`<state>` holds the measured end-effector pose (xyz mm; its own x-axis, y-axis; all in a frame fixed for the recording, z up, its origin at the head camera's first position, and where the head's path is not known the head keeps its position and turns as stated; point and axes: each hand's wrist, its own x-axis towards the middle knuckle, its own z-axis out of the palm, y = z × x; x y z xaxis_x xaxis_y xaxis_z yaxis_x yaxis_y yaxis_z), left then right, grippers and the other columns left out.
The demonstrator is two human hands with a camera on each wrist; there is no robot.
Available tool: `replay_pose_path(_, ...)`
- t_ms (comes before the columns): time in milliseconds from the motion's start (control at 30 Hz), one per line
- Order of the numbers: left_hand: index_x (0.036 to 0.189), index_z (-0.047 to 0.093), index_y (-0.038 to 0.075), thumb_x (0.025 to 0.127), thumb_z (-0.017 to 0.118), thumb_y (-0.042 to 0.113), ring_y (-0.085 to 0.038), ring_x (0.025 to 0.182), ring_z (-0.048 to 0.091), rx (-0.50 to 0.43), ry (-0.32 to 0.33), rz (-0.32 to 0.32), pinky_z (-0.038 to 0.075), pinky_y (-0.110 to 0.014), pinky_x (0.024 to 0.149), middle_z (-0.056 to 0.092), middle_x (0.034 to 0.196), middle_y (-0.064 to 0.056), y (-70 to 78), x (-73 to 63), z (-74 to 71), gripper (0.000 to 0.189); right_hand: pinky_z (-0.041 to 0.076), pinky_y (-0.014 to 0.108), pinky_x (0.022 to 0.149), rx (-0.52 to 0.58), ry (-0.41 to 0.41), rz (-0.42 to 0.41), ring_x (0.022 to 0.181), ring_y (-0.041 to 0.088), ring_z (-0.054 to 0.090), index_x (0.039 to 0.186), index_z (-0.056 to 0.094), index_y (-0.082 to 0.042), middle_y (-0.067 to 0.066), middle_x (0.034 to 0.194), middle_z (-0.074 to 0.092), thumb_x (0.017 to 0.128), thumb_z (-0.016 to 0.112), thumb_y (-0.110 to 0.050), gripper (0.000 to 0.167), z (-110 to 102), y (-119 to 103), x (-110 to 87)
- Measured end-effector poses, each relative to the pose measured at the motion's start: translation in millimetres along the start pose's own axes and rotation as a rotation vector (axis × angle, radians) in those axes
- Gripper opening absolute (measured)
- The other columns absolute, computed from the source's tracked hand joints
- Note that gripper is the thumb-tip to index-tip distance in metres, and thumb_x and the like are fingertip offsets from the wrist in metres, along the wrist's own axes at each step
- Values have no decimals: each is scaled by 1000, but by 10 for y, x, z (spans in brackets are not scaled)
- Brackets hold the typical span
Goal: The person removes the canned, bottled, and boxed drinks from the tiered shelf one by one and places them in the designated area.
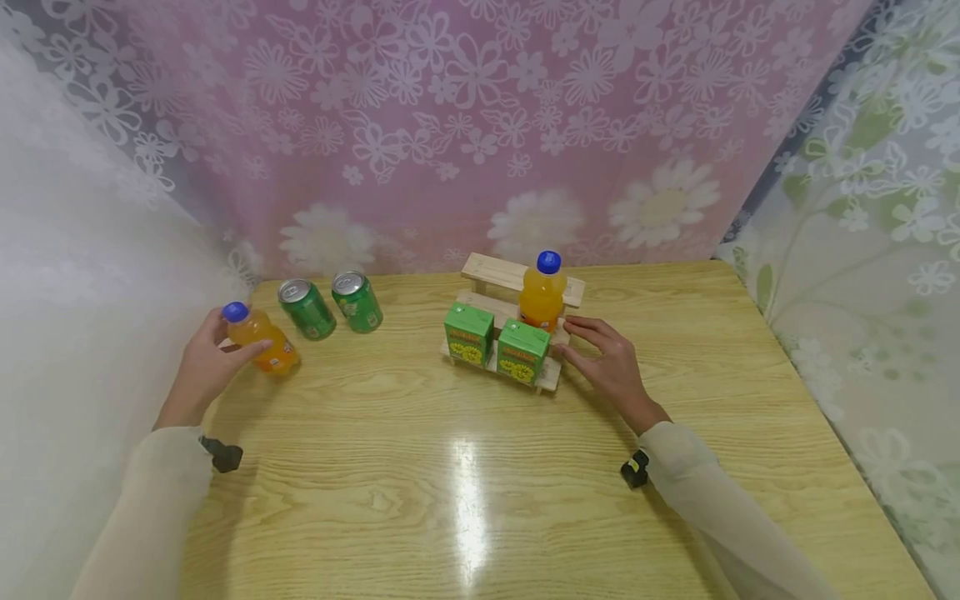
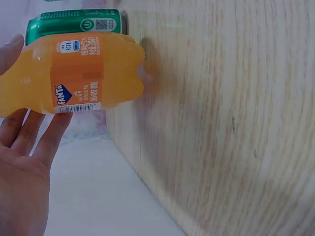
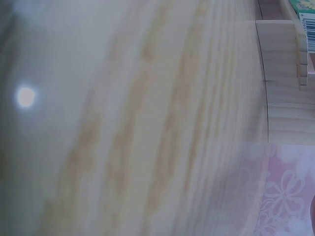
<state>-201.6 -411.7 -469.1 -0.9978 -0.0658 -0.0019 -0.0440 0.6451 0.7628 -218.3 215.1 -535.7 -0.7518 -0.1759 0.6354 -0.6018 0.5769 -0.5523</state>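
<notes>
My left hand (image 1: pixel 206 358) grips an orange Fanta bottle (image 1: pixel 264 340) with a blue cap, thumb on one side and fingers on the other. It tilts beside two green cans (image 1: pixel 307 309) at the table's back left. In the left wrist view, the bottle (image 2: pixel 78 73) shows its label; I cannot tell whether its base touches the table. My right hand (image 1: pixel 611 367) holds the right end of a stepped wooden rack (image 1: pixel 495 271) between thumb and fingers. Two green juice boxes (image 1: pixel 469 335) stand on its front step, and another orange bottle (image 1: pixel 542 293) stands behind them.
The wood-grain table (image 1: pixel 390 483) meets a pink flowered curtain (image 1: pixel 420 167) at the back. A white wall (image 1: pixel 75 275) rises close by my left arm, and a flowered cloth (image 1: pixel 885 292) hangs at the right.
</notes>
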Motion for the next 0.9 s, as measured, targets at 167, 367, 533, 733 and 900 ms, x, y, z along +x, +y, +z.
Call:
replay_pose_path(167,172,32,24,102,78,45,-45,160,37,-19,10,-7,53,-39,116,41,173,-17,-27,-26,13,87,40,4,111,6,-5,-1,117,40,74,124,80,3,18,128,78,82,92,4,44,5,0,0)
replay_pose_path(367,173,28,24,102,77,46,-45,163,31,-25,20,-22,42,-68,122,37,176,-17,-35,-53,28,89,40,4,112,2,-15,6,119,39,74,125,80,3,18,129,78,85,92,1,42,1,-9,4)
replay_pose_path(533,174,25,18,103,77,43,-46,163,30,-37,15,-18,41,-69,122,35,177,-19,-29,-50,47,91,40,5,112,-2,-16,20,119,39,74,124,80,3,18,128,78,85,92,0,41,-7,-20,8)
replay_pose_path(733,174,24,16,104,77,41,-49,161,31,-60,2,-24,39,-71,123,34,176,-22,-46,-32,67,91,40,4,113,6,-19,17,119,40,74,124,80,4,19,129,78,85,92,0,41,-15,-20,4)
replay_pose_path(900,174,25,24,104,76,45,-45,157,37,-59,6,-22,39,-68,124,37,175,-20,-45,-14,51,90,39,4,113,0,-17,13,119,40,74,124,80,4,18,129,78,85,92,0,41,-14,-7,-3)
